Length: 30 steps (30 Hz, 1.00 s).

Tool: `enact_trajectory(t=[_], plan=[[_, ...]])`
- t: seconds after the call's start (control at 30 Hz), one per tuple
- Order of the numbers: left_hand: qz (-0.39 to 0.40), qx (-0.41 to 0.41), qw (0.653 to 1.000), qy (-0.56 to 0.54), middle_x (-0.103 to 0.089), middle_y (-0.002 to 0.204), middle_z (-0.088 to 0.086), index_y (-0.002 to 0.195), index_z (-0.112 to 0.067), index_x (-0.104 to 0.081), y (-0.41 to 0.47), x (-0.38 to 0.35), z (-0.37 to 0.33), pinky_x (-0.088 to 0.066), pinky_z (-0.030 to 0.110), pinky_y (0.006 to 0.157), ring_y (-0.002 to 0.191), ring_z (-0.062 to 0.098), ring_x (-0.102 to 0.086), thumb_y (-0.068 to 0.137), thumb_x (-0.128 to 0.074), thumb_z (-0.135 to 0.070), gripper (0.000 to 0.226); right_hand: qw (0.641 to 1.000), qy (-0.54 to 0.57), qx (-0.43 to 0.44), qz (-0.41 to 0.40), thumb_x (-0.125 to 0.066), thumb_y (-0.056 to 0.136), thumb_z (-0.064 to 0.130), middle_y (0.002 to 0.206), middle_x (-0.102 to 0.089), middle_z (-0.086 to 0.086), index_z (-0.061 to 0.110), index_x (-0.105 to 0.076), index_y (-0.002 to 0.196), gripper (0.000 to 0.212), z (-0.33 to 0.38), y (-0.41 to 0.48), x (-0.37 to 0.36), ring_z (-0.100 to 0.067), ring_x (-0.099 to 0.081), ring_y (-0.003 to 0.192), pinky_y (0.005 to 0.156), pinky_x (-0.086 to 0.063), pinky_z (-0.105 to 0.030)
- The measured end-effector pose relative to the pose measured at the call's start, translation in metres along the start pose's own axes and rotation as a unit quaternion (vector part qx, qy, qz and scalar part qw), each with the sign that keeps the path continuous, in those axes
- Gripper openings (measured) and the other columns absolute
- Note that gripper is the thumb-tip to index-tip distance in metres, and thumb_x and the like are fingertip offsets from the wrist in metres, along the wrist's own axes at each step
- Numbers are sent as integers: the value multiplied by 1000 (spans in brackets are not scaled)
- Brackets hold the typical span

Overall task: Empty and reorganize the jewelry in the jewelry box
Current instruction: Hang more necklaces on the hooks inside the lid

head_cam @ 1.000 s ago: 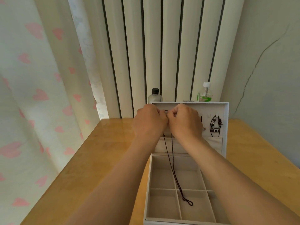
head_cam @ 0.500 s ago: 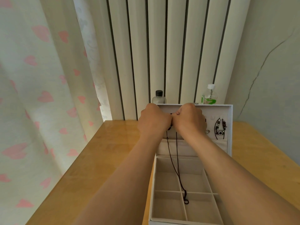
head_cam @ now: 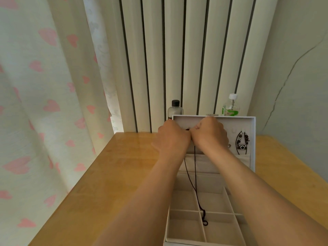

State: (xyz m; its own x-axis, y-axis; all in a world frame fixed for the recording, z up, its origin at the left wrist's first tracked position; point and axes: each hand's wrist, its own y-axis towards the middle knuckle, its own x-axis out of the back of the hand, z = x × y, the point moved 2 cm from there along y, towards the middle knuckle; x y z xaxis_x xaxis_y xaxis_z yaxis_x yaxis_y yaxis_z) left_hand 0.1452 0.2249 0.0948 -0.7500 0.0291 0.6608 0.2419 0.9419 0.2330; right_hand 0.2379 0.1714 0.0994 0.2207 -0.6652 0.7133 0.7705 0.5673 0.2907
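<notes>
A white jewelry box [head_cam: 253, 144] stands open on the wooden table, lid upright, its tray split into several compartments. My left hand [head_cam: 171, 139] and my right hand [head_cam: 209, 134] meet side by side against the inside of the lid, fingers curled, pinching the top of a dark cord necklace [head_cam: 194, 180]. The cord hangs down from between them and its knotted end trails over a tray divider. At the lid's right side hangs a beaded necklace with a small camera charm [head_cam: 241, 142].
The wooden table [head_cam: 115, 174] extends to the left and right of the box. Behind the lid stand a black-capped bottle [head_cam: 175, 109] and a clear bottle with a green label [head_cam: 231, 107]. A radiator and a heart-print curtain [head_cam: 44, 103] fill the back.
The view has shifted a little. My hands stay together at the lid, slightly higher up it. The cord's lower end has swung a little.
</notes>
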Motion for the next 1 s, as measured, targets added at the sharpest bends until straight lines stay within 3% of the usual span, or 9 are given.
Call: enact_trajectory(t=[0.07,0.13,0.2,0.27,0.4,0.7,0.77,0.9,1.0], plan=[[-25,-30,998,48,-63,83,0,78,-19,-70,0,-2,1,-48,34,69,81,21,-61,85,-57,-29,17,1000,-2,7,6,-58,82,17,62,-52,-1,20,-51,58,25,-3,-2,-1,-25,-50,57,52,-36,-27],[-61,-52,993,81,-52,103,1,85,-20,-70,-1,-3,4,-42,37,87,99,24,-49,90,-56,-33,19,1000,-12,25,-6,-56,83,17,59,-54,-2,16,-54,56,27,-5,-2,-3,-26,-51,55,50,-36,-26],[-72,-78,992,67,-42,112,2,91,-21,-67,-1,-5,7,-36,35,93,103,23,-41,94,-54,-33,17,998,-26,50,-31,-54,85,21,61,-59,-3,13,-59,59,27,-5,-3,-6,-28,-56,58,48,-39,-27],[-51,-113,992,-8,-51,110,2,88,-16,-65,4,-7,9,-43,30,84,94,18,-50,95,-55,-28,17,995,-39,70,-54,-53,88,24,63,-60,-2,15,-61,62,29,-3,-3,-5,-26,-58,59,49,-44,-30],[-25,-118,988,-99,-65,78,4,78,-10,-65,6,-5,6,-46,29,63,70,13,-57,95,-57,-18,20,993,-41,82,-72,-53,89,24,62,-61,0,17,-62,61,30,1,-4,-2,-24,-59,59,55,-55,-38],[-31,-48,983,-175,-69,72,16,65,-2,-68,-3,0,4,-49,23,62,62,21,-58,87,-64,-12,25,999,10,-12,-37,-70,80,27,81,-67,0,20,-70,76,8,6,3,10,-25,-62,72,63,-53,-31],[-28,-38,982,-185,-69,70,15,64,-3,-68,-3,0,4,-53,30,64,62,21,-61,86,-66,-12,24,999,12,-19,-31,-71,79,27,82,-68,1,20,-70,76,8,6,2,10,-24,-62,72,64,-54,-31],[-20,-33,981,-189,-65,61,8,58,-7,-66,-5,-1,7,-50,24,67,52,8,-53,86,-68,-12,28,1000,6,-14,-22,-73,78,29,78,-69,2,19,-70,69,13,2,-3,10,-23,-64,68,59,-54,-30],[-12,-37,980,-196,-66,68,12,62,-1,-68,-4,-4,10,-52,25,71,62,13,-60,85,-69,-11,25,1000,-1,-9,-16,-75,81,30,81,-69,1,21,-71,71,13,3,-7,13,-23,-63,71,60,-51,-29]])
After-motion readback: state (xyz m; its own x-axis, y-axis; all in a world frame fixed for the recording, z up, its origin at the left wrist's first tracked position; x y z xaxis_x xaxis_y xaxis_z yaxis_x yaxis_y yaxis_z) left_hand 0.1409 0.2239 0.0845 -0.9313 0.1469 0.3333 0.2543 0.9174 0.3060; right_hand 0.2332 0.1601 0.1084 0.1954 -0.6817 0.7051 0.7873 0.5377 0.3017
